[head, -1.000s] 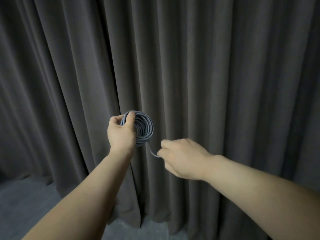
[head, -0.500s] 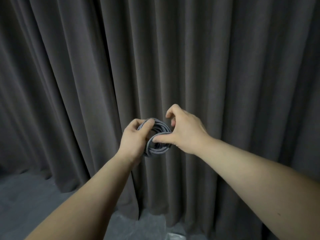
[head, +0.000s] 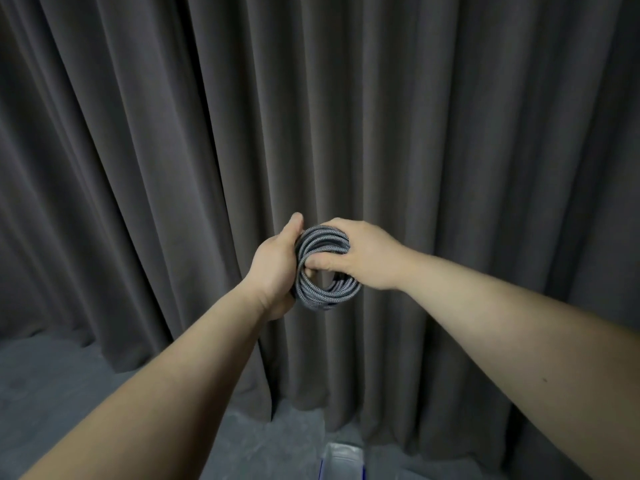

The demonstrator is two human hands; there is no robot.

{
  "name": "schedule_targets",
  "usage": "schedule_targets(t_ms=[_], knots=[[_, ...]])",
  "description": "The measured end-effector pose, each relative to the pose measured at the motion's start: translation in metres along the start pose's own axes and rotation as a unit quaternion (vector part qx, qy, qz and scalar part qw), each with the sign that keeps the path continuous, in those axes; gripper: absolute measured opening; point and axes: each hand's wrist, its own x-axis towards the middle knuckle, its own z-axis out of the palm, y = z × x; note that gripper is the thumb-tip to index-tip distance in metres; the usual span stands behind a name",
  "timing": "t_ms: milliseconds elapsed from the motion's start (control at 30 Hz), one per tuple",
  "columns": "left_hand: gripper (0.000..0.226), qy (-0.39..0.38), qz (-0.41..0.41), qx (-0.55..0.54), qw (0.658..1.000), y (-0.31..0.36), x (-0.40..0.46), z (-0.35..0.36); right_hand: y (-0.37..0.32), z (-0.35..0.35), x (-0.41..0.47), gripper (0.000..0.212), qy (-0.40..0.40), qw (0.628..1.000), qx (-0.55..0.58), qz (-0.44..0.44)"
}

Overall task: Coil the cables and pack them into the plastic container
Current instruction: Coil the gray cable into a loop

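Both hands gripped the coil: left hand round its side, right hand through its centre. It looked light, soft, springy; best pinched across all loops.

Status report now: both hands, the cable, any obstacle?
Left hand grips grey braided cable coil. Right hand holds it too, thumb through the loop. Coil held in air before dark curtain. Nothing blocking.
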Motion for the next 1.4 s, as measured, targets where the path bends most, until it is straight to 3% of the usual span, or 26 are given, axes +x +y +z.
schedule_targets(t_ms=[100,233,333,467,533,600,700,800,867,933,1000,1067,1133,1233,1300,1400], knots=[[0.052,0.015,-0.012,-0.003,1.0,0.0,0.007,0.003,0.001,-0.003,0.002,0.028,0.001,1.0,0.018,-0.008],[0.066,-0.03,-0.014,-0.021,0.999,-0.003,0.012,-0.003,0.007,-0.004,0.006,0.039,0.065,0.998,-0.013,0.016],[0.042,-0.089,0.01,0.018,0.996,-0.01,0.002,-0.002,0.015,-0.002,0.009,0.048,0.136,0.988,0.006,0.072],[0.028,-0.03,0.08,0.027,0.996,-0.014,0.003,0.002,0.012,0.006,0.01,0.051,0.163,0.978,0.081,0.098],[0.017,0.023,0.117,0.081,0.989,-0.012,0.007,0.001,0.006,0.006,0.009,0.043,0.153,0.976,0.129,0.086],[0.021,0.057,0.151,0.119,0.98,-0.006,0.01,-0.005,0.003,0.002,0.006,0.03,0.1,0.971,0.207,0.058],[0.019,0.073,0.175,0.187,0.964,0.005,0.02,-0.026,0.003,-0.013,-0.002,0.038,0.005,0.949,0.308,0.066],[0.017,0.07,0.168,0.246,0.952,0.015,0.024,-0.041,0.003,-0.035,-0.007,0.009,-0.03,0.978,0.197,0.062],[0.018,0.06,0.176,0.299,0.936,0.016,0.025,-0.044,0.008,-0.049,-0.004,0.019,-0.018,0.999,-0.002,0.041],[0.023,0.042,0.186,0.357,0.914,0.017,0.023,-0.042,0.013,-0.056,0.004,0.035,0.03,0.973,-0.228,0.021],[0.022,0.01,0.185,0.397,0.899,0.018,0.021,-0.038,0.012,-0.059,0.009,0.04,0.106,0.946,-0.307,0.01],[0.019,-0.032,0.177,0.394,0.901,0.017,0.02,-0.033,0.009,-0.057,0.013,0.041,0.169,0.964,-0.205,0.02],[0.018,-0.065,0.173,0.355,0.916,0.016,0.016,-0.028,0.008,-0.051,0.018,0.034,0.195,0.98,0.012,0.044],[0.012,-0.095,0.177,0.312,0.929,0.018,0.013,-0.02,0.001,-0.043,0.018,0.02,0.172,0.944,0.278,0.053],[0.02,-0.11,0.174,0.294,0.933,0.019,0.01,-0.017,-0.004,-0.04,0.015,0.017,0.142,0.915,0.374,0.059],[0.024,-0.116,0.177,0.285,0.935,0.02,0.008,-0.013,-0.01,-0.039,0.012,0.017,0.115,0.907,0.4,0.07]])
